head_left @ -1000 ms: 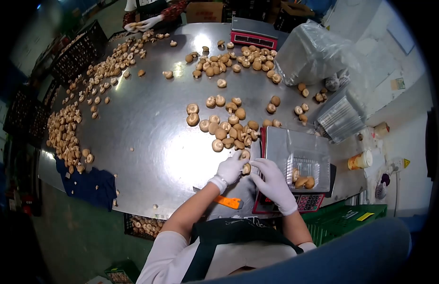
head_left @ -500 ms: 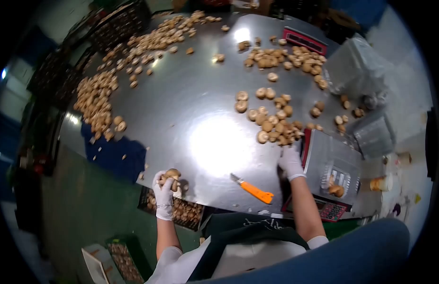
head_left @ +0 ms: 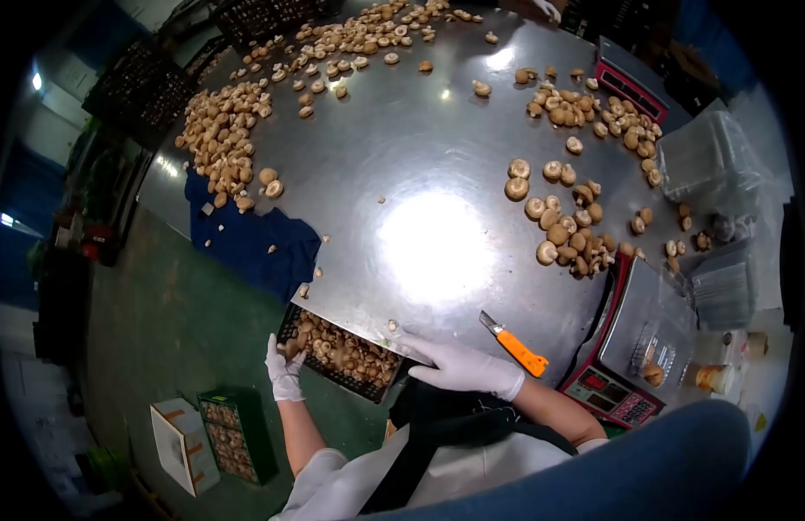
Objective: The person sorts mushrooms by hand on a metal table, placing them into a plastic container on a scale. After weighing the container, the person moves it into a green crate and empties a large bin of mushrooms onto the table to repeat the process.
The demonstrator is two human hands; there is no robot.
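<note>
My left hand [head_left: 285, 372], in a white glove, is at the left end of a black crate [head_left: 374, 392] with mushrooms inside. Its fingers are closed around a brown mushroom [head_left: 291, 348]. Many loose mushrooms [head_left: 341, 346] fill that crate, which sits below the table's front edge. Also gloved, my right hand [head_left: 463, 363] reaches leftward over the front edge of the metal table [head_left: 350, 200], fingers stretched out and holding nothing. A mushroom stem piece [head_left: 392, 326] lies just beyond its fingertips. An orange utility knife [head_left: 515, 344] rests on the table to its right, blade out.
Mushroom piles lie at the far left [head_left: 224, 139] and right [head_left: 576, 230]. A red and silver scale [head_left: 641, 317] carries a clear tray with a mushroom. A second scale [head_left: 632, 82], clear trays [head_left: 724, 286] and a blue cloth [head_left: 259, 243] are around the table. A co-worker's gloved hand [head_left: 548, 10] shows at the back.
My left hand has moved from above the table edge down to the crate. My right hand has left the mushroom pile by the scale and swung left across the front edge. The view has shifted.
</note>
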